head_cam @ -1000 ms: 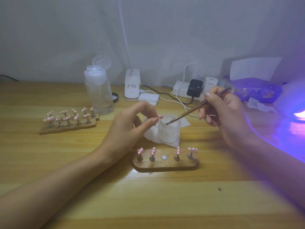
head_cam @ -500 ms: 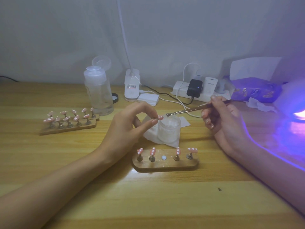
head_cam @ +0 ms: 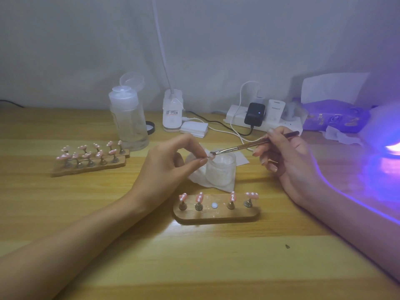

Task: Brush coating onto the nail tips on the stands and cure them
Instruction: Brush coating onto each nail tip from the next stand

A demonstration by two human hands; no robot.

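Head view, nearest first. Toward the front of the desk (head_cam: 194, 267), a wooden stand (head_cam: 216, 215) carrying four pink nail tips (head_cam: 199, 197) on brass pegs, with one bare magnet spot (head_cam: 214, 205) in the middle. Just beyond, pinched by its peg between thumb and forefinger of the left hand (head_cam: 171, 161): a fifth nail tip (head_cam: 211, 156), pink with pale dots, held over the rim of a frosted jar (head_cam: 220, 172) set on a tissue (head_cam: 200, 180). Gripped pencil-fashion in the right hand (head_cam: 287, 158): a slim brush (head_cam: 249, 146), long axis slanting from upper right down to the left, with bristles touching the tip from its right side. Probably mid-coat; calls for short strokes leftward, toward the pinching fingers. Farther left, two more stands (head_cam: 91, 167) full of tips, beside a pump bottle (head_cam: 128, 124). Far right, glowing violet, a curing lamp (head_cam: 389, 137).
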